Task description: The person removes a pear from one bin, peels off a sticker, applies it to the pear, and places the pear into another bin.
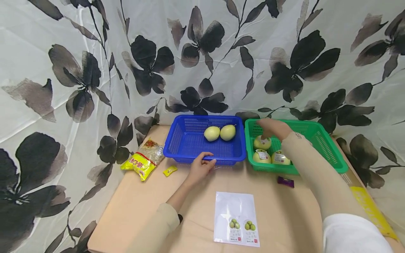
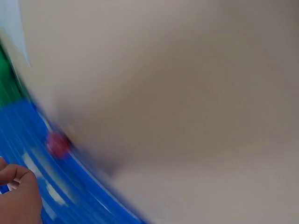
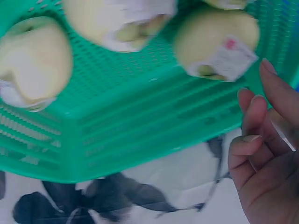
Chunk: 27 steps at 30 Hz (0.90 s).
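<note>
My left hand is at the front rim of the blue basket, its fingers loosely bent over the edge. In the blurred left wrist view, that hand appears at the lower left. Two pale yellow pears without visible labels lie inside. Over the left end of the green basket hovers my right hand, fingers relaxed and holding nothing. Beneath it sit several pears with white labels. In the right wrist view, the fingertips are close beside a labelled pear.
A white sheet with two pear-picture labels lies in front of the baskets. A purple-wrapped sweet, a small yellow packet and a yellow snack bag lie around them. Floral cloth hangs behind the table.
</note>
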Each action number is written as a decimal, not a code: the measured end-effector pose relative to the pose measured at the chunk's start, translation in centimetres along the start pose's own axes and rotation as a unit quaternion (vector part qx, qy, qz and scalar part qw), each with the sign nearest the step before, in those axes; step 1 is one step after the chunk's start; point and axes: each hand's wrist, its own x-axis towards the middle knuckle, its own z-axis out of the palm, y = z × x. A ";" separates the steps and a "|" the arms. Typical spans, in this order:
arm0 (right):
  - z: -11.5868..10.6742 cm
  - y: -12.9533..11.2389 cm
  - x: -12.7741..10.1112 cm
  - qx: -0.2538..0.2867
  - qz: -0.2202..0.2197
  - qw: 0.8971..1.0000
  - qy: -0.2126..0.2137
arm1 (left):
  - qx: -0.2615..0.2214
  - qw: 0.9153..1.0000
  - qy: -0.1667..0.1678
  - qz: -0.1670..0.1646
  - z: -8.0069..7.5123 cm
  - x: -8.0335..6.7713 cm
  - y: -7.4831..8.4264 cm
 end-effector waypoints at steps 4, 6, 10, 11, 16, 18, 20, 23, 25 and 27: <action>-1.2 -2.8 1.4 -0.019 -0.045 0.998 0.048 | 0.011 0.998 0.062 -0.010 -5.1 -0.7 -1.3; -1.5 -4.2 2.5 -0.024 -0.064 0.995 0.069 | 0.017 0.995 0.092 -0.016 -7.2 -1.1 -1.8; -1.5 -6.8 4.9 -0.034 -0.077 0.991 0.105 | 0.025 0.994 0.108 -0.015 -9.7 -1.4 -2.4; -1.4 -7.4 5.4 -0.033 -0.075 0.991 0.106 | 0.029 0.994 0.105 -0.016 -10.0 -1.4 -2.4; -0.7 -9.8 7.8 -0.021 -0.062 0.996 0.066 | 0.031 0.996 0.088 -0.018 -10.4 -0.9 -2.3; -0.3 -10.3 8.3 -0.013 -0.045 0.998 0.048 | 0.028 0.996 0.082 -0.021 -10.3 -0.7 -2.2; 0.1 -10.6 8.8 -0.007 -0.025 0.999 0.038 | 0.028 0.996 0.076 -0.022 -10.3 -0.4 -2.2; 0.6 -10.8 9.2 0.002 -0.001 1.000 0.026 | 0.025 0.997 0.071 -0.025 -10.3 -0.2 -2.3; 0.9 -10.9 9.3 0.007 0.010 1.000 0.020 | 0.024 0.997 0.070 -0.026 -10.3 -0.1 -2.3; 1.1 -11.1 9.5 0.004 0.014 1.000 0.025 | 0.023 0.997 0.071 -0.027 -10.5 -0.1 -2.1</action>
